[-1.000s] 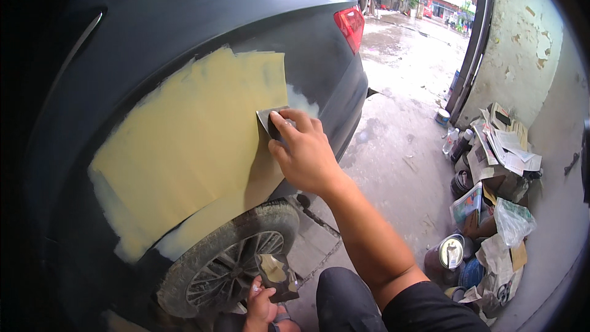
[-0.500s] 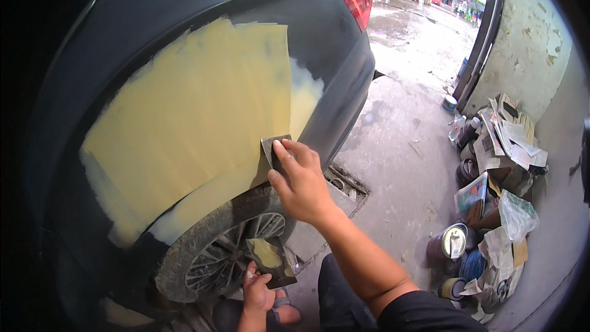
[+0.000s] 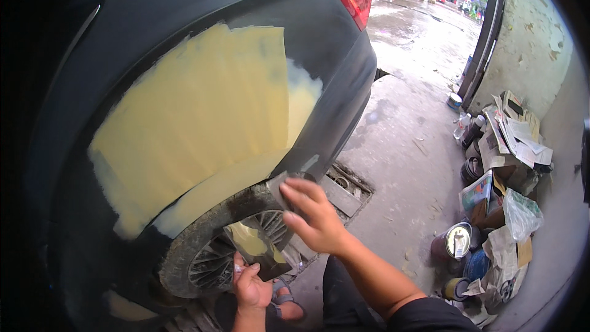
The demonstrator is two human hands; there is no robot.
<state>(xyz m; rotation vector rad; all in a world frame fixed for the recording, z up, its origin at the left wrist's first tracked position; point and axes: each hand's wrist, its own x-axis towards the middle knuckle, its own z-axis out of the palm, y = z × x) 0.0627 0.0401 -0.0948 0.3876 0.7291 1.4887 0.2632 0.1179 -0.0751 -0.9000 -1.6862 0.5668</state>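
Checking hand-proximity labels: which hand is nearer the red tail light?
Right. The right hand, with the spreader, is below the tail light, near the rear wheel's upper right; the left hand, holding the putty-smeared plate, is lower and farther left in view.

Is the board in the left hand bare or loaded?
Partly loaded: yellow paste covers some of the board; the rest shows dark.

Papers (image 3: 521, 142) and a plastic bag (image 3: 522, 214) lie heaped along the floor (image 3: 402, 147)'s right edge, by the wall (image 3: 530, 49). A can (image 3: 453, 245) and dark bottle (image 3: 471, 133) sit nearby.
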